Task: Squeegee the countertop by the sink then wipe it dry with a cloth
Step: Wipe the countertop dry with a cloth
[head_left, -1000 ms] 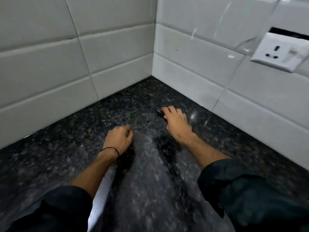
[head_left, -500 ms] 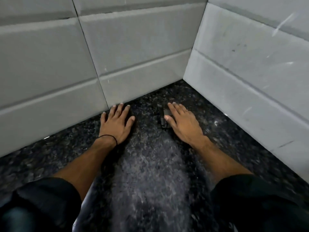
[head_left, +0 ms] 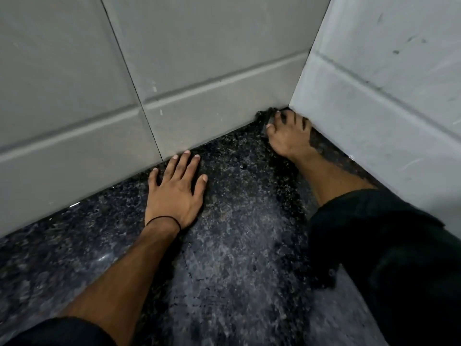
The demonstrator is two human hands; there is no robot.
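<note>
The left hand (head_left: 174, 193) lies flat on the dark speckled stone table (head_left: 237, 258). Its grip is wide and holds nothing. Its fingertips (head_left: 186, 153) are just beside the grey tiled wall (head_left: 74, 96). The right hand (head_left: 287, 136) is deep in the corner of the walls. Its grip pinches a small dark tool (head_left: 266, 118) there, down on the table. The tool looks blurry.

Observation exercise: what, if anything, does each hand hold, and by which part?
Left hand lies flat on the countertop, holding nothing. Right hand pinches a small dark object; by which part cannot be told.
</note>
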